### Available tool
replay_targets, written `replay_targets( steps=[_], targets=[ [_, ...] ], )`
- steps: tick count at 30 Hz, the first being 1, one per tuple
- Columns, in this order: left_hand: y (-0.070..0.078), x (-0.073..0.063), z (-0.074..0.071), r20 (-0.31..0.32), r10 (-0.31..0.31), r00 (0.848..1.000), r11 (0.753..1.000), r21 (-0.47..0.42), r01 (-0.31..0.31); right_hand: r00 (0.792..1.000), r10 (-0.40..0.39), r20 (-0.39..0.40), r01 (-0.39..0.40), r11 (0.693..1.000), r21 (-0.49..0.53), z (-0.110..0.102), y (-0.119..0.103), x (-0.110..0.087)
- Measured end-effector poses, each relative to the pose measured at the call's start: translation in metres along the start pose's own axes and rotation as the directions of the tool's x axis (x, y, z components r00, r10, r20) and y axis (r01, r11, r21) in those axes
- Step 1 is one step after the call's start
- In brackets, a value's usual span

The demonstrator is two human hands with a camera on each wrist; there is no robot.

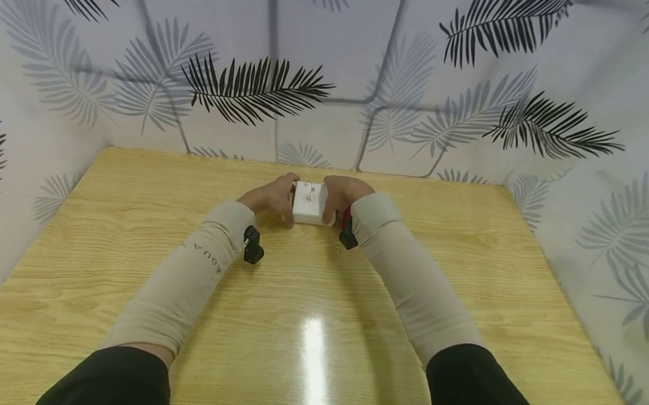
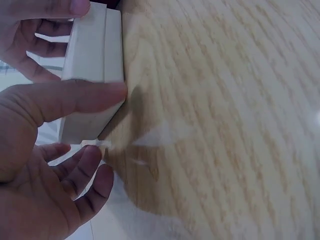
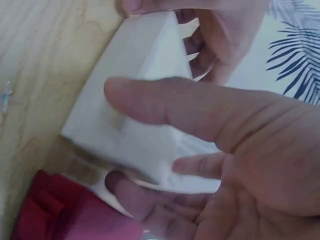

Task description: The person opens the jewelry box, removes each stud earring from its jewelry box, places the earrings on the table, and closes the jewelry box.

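Observation:
A small white box (image 1: 309, 203) with a faint design on its top sits near the far edge of the table, between both hands. My left hand (image 1: 273, 196) grips its left end; in the left wrist view the thumb lies across the box's front side (image 2: 90, 50) and the other fingers curl around the end. From the right, my right hand (image 1: 345, 194) holds the opposite end, thumb on the front face and fingers behind. A red folded cloth-like thing (image 3: 75, 212) lies beside the right fingers, partly hidden under the wrist in the head view.
On the wooden table (image 1: 196, 180), a tiny clear, shiny piece (image 3: 6, 96) lies in front of the box. A small whitish piece (image 2: 97, 143) shows by the left fingertips. A leaf-patterned curtain (image 1: 316, 131) hangs along the table's far edge and sides.

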State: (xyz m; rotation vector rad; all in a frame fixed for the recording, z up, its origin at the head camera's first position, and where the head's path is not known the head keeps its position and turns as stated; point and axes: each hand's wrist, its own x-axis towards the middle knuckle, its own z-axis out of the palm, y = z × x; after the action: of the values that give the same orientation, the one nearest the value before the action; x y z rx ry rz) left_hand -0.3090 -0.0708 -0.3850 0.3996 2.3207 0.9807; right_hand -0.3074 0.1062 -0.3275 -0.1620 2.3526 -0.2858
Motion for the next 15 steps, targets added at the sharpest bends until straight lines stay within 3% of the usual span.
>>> replay_targets(
  steps=[8, 15],
  targets=[
    [-0.008, -0.011, -0.012, 0.021, -0.004, 1.000, 0.999, -0.037, 0.005, 0.996, -0.008, -0.094, 0.004, 0.999, -0.047, -0.010, 0.003, -0.020],
    [-0.013, -0.035, -0.022, 0.047, -0.007, 0.999, 0.999, 0.047, 0.005, 0.969, -0.137, -0.206, 0.134, 0.991, -0.025, -0.008, 0.026, -0.042]
  ],
)
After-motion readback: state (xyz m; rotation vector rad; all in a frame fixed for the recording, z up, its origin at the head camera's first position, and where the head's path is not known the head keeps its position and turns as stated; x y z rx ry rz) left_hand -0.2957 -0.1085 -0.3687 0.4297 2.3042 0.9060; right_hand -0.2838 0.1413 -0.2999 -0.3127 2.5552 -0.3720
